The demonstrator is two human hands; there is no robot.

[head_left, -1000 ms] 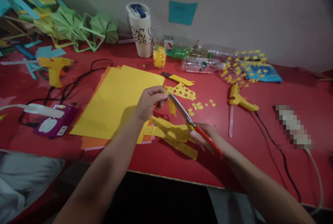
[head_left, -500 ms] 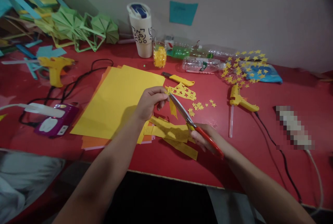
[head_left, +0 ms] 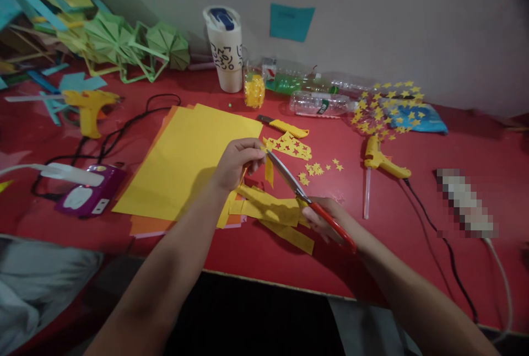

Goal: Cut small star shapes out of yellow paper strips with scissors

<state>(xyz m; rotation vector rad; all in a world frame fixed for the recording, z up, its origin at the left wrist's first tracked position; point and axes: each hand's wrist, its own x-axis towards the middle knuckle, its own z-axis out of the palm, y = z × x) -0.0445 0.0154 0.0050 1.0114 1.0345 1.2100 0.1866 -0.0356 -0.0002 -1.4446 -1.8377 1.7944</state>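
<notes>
My left hand [head_left: 239, 163] pinches a narrow yellow paper strip [head_left: 269, 171] that hangs below the fingertips. Red-handled scissors [head_left: 333, 224] are gripped in my right hand [head_left: 324, 218]; their blades point up and left, with the tips at the strip by my left fingers. Under the blades lie several cut yellow paper pieces [head_left: 273, 207]. A yellow sheet with star-shaped holes [head_left: 293, 146] lies just past my left hand, and small yellow paper stars [head_left: 315, 168] are scattered to its right. Large yellow sheets [head_left: 182, 152] are stacked beneath my left forearm.
A yellow utility knife [head_left: 289, 127] lies behind the sheet with holes. At the back stand a white tumbler [head_left: 227, 58] and plastic bottles [head_left: 320, 103]. Glue guns rest left [head_left: 88, 111] and right [head_left: 384, 160]; cords run near a purple power socket [head_left: 88, 190]. Green paper shapes [head_left: 115, 39] fill the left back.
The hanging end of the yellow strip has swung slightly left. My hands and the scissors have hardly moved.
</notes>
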